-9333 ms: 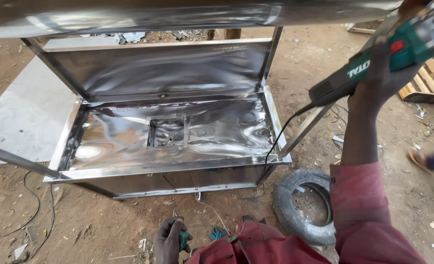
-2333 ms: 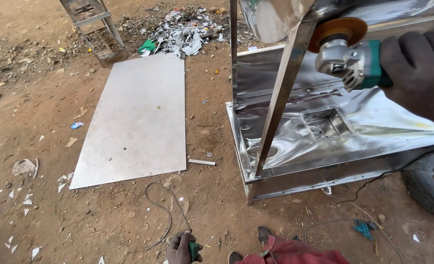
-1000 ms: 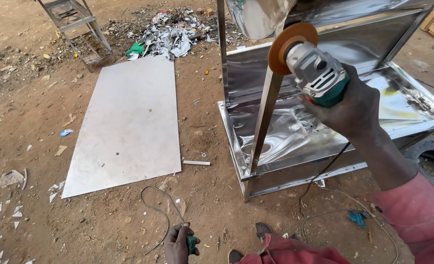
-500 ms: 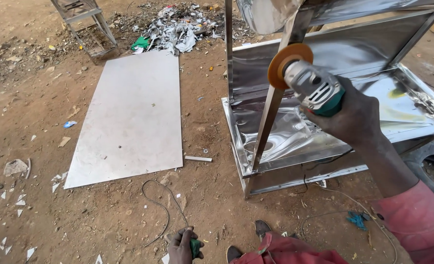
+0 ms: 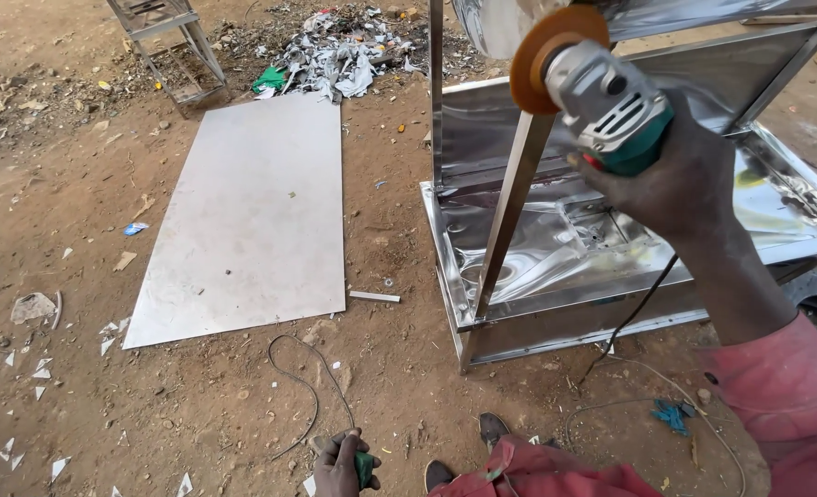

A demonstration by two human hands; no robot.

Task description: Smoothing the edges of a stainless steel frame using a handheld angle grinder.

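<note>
Up at the slanted steel bar of the shiny metal frame, the right hand grips an angle grinder, its orange disc touching the bar. Low down, the left hand closes around a green handle above the dirt ground. A flat metal sheet lies well apart.

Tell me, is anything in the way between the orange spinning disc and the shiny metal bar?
Nothing visible is. The right hand holds the grinder, and its orange disc sits right at the slanted metal bar, with no gap visible.
</note>
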